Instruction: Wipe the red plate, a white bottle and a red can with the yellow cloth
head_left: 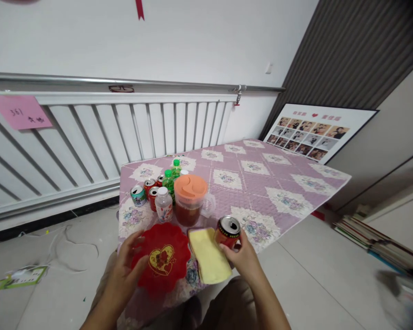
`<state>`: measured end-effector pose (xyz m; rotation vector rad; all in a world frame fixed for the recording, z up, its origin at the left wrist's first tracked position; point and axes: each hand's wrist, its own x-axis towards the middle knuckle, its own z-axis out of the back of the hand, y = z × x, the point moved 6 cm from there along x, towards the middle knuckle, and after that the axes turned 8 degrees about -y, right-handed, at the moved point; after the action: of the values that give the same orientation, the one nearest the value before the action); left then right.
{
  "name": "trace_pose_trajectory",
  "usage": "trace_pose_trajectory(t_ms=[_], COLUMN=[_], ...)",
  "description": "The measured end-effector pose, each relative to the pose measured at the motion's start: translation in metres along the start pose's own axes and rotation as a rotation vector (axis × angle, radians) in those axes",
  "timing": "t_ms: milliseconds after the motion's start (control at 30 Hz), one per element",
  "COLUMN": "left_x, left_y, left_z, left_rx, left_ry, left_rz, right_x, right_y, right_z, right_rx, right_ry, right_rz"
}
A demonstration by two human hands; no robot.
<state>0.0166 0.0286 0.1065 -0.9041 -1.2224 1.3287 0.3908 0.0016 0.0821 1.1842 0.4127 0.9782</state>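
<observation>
Right hand [242, 257] fingers grip an opened red can [227, 232]; left hand [129, 261] fingers spread on the empty red dish [161, 262].

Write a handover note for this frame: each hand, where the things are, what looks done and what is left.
Left hand: open, fingers on the rim of the red plate at the table's near edge.
Right hand: wrapped round an opened red can, upright at the near edge.
Yellow cloth lies between plate and can.
Behind: pitcher with orange lid, a white bottle, green bottles and more cans, all upright.
Done: can in hand.
Left: plate bare, nothing lifted.
</observation>
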Motion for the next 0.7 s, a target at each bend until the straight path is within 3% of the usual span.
trace_pose_trajectory(t_ms=[167,333,500,700], left_x=[-0.002,-0.008,-0.006,0.004], left_y=[0.023,0.024,0.025,0.046], left_z=[0.039,0.046,0.046,0.056], left_rx=[-0.033,-0.007,0.041,0.081], left_ry=[-0.246,-0.342,-0.352,-0.321], left_rz=[0.148,0.245,0.295,0.306], right_x=[0.051,0.094,0.132,0.17], right_y=[-0.036,-0.054,-0.062,-0.071], right_z=[0.004,-0.02,-0.048,-0.077], right_rx=[-0.048,-0.023,-0.001,-0.003], right_ry=[-0.164,-0.214,-0.244,-0.242], right_rz=[-0.008,0.011,0.055,0.119])
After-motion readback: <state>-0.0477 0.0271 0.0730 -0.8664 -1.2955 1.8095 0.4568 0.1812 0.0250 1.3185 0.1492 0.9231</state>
